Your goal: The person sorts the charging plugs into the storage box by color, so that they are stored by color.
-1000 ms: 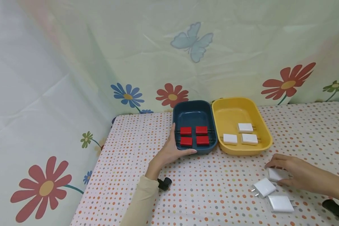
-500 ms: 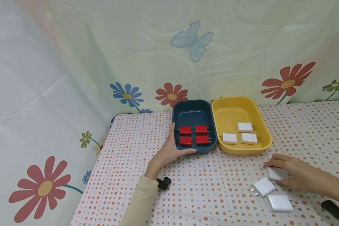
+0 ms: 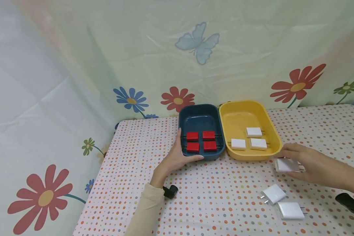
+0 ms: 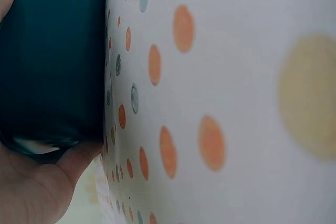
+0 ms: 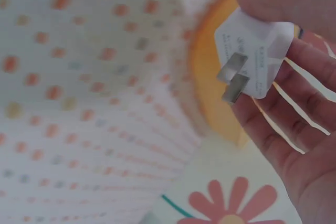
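My right hand [image 3: 315,164] pinches a white plug-in charger [image 3: 287,165] between thumb and fingers, raised just off the front right of the yellow tray [image 3: 278,144]. In the right wrist view the charger [image 5: 252,51] shows its two flat metal prongs. My left hand [image 3: 177,155] rests against the near left corner of the dark blue tray [image 3: 199,113]. Its fingers lie straight along the left wall and its thumb along the front wall. Several red chargers [image 3: 192,147] lie in the blue tray. Three white chargers [image 3: 238,144] lie in the yellow one.
Two more white chargers, one angled [image 3: 273,194] and one nearer the front [image 3: 291,210], lie on the dotted tablecloth [image 3: 224,203]. The trays stand side by side against a flowered backdrop [image 3: 239,65].
My right hand has lifted the white charger from beside the two loose ones and moved it away from me, closer to the yellow tray. The left hand stays on the blue tray.
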`<state>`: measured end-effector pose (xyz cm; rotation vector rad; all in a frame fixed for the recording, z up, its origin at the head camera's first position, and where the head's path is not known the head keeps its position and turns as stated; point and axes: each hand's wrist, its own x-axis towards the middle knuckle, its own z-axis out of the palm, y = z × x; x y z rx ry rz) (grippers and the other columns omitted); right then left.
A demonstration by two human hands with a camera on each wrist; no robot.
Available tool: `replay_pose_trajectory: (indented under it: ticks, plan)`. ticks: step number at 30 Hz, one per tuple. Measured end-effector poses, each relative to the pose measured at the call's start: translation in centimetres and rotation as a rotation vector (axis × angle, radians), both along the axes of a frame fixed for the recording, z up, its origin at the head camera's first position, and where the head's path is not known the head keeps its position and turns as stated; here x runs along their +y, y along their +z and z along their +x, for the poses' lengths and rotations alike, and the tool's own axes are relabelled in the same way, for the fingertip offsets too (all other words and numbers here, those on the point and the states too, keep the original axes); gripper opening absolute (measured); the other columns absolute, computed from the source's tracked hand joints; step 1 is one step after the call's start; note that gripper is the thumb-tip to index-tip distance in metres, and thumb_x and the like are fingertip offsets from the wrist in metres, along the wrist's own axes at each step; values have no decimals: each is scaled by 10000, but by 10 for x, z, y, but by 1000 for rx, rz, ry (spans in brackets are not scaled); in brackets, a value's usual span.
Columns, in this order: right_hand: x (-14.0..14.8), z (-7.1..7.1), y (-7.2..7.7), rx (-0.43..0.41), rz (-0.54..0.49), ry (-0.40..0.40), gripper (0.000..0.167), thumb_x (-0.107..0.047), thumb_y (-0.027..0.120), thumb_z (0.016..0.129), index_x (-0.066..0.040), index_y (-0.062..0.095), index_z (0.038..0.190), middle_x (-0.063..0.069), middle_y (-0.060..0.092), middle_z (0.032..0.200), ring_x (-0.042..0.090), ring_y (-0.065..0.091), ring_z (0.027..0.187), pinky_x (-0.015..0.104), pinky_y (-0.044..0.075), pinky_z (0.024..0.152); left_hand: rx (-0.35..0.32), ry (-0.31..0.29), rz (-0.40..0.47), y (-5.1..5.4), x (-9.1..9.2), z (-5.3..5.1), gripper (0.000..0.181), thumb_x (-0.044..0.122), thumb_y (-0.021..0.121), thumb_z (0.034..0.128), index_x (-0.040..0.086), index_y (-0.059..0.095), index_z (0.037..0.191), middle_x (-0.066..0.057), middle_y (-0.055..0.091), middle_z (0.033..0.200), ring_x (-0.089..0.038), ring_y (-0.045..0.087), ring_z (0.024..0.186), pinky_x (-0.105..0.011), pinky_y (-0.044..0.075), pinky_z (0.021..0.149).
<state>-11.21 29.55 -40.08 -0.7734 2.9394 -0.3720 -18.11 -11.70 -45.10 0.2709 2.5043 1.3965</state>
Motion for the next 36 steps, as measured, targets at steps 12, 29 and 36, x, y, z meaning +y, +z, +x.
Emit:
replay_pose_trajectory:
  ticks: [12,29,36]
  plan:
    - [-29,-49,42,84,-86,88,484,-63,960,721,-98,757,1158,56,683,1162,276,648,1043,516,599,869,9,-4,16,-1,-3,-1,1286,428,873,844,259,-86,1684,-29,122,1744,-257,187,1568,-574,337,1199]
    - [-64,-130,46,30,-166,112,409,55,893,765,5,700,1123,135,680,1094,286,585,933,516,579,836,5,-17,22,-2,0,0,1285,429,868,854,248,-97,1682,-50,105,1748,-270,174,1576,-572,328,1206]
    - [-60,-152,35,27,-123,78,353,79,845,785,30,684,1096,156,646,1073,314,590,959,569,555,910,11,-16,21,0,-1,0,1292,407,874,850,261,-105,1680,-32,108,1748,-247,177,1572,-561,323,1209]
